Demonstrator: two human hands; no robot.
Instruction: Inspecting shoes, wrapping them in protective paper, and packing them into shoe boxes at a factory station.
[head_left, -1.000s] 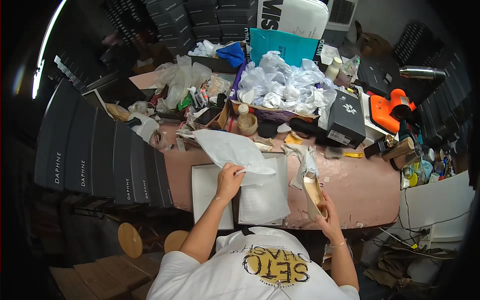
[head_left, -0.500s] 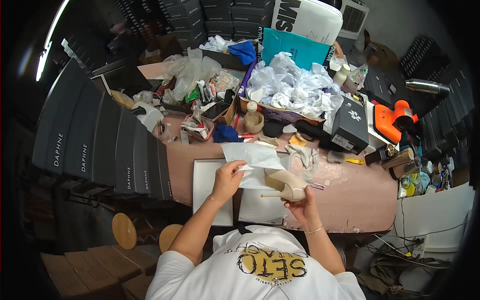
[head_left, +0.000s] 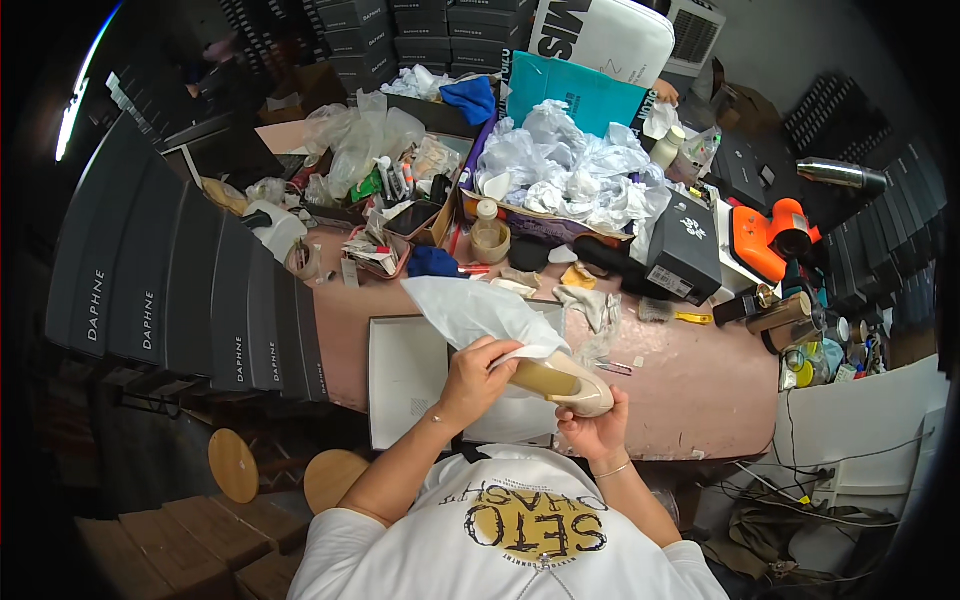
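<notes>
A beige high-heeled shoe is tilted between my hands above the table's near edge. Its toe is in my right hand, thumb and fingers closed round it. My left hand is closed in a pinch on white tissue paper, at the shoe's back end. The paper drapes over that end and spreads to the far left; the heel is hidden. A tan insole shows in the shoe's opening. Below lies an open, shallow box part with a white inside, partly covered by my left arm.
A bin heaped with crumpled tissue stands at the far middle. Dark shoeboxes line the left. A yellow-handled brush, a rag and a slim metal tool lie on the pink table. A dark box stands beyond.
The shoe has turned so that its opening and insole show instead of its side and heel. My left hand has come closer to it, and the paper now wraps its back end.
</notes>
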